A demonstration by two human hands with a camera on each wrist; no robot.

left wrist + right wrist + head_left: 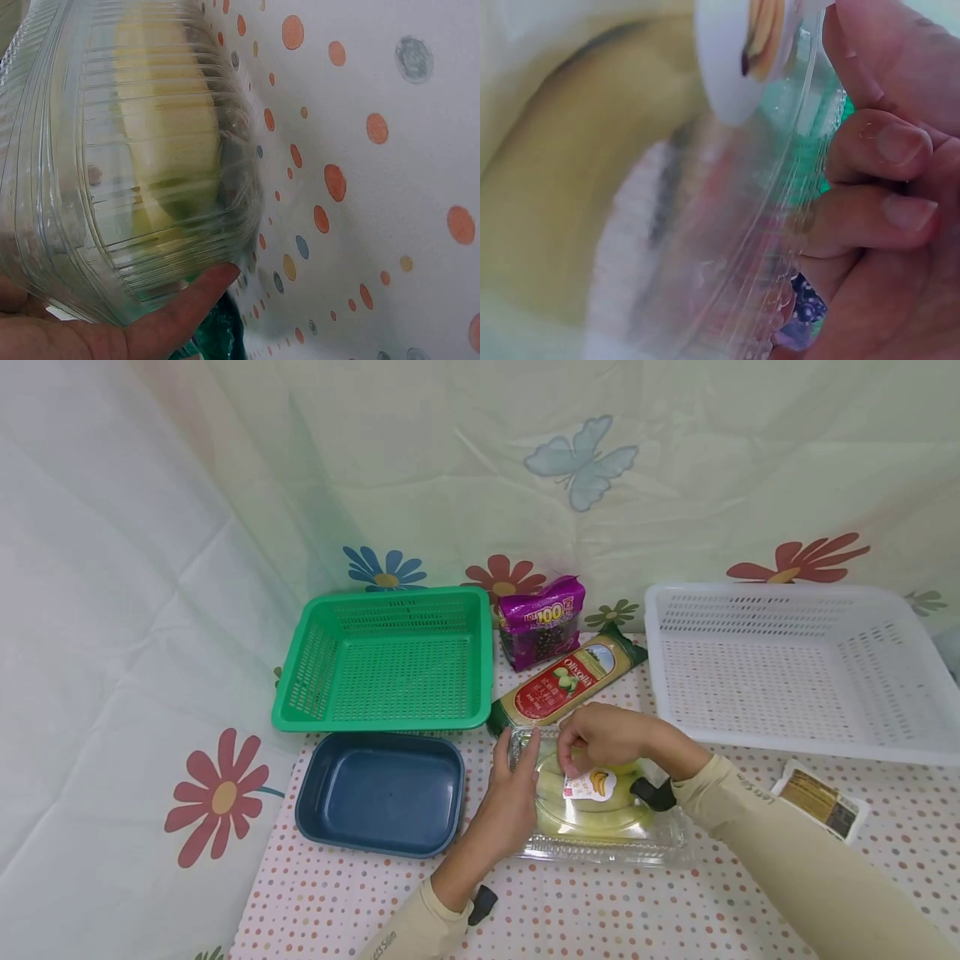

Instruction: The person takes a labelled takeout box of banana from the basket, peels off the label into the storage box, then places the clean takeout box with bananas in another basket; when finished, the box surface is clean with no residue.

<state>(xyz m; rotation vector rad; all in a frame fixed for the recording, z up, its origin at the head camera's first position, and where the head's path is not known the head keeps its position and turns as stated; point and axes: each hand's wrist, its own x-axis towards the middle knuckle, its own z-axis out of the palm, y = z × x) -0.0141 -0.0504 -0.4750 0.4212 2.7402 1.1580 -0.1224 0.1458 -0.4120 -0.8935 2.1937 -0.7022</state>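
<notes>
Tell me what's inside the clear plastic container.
Clear plastic container: yellow, partly green curved fruit, apparently bananas. In the head view, the printed label and right hand cover part of it; the fruit's underside and exact count can't be made out.

A clear, ribbed plastic container (49,195) fills the left side, with pale yellow fruit (169,112), green-tinged towards its lower end, visible through the wall. At lower left are the left fingers (176,309), one stretched out straight against the container, its tip near the whitish counter (405,225) patterned with orange, grey and yellow spots. Beside that finger, shiny dark green wrapping (223,330) meets the bottom edge.
</notes>
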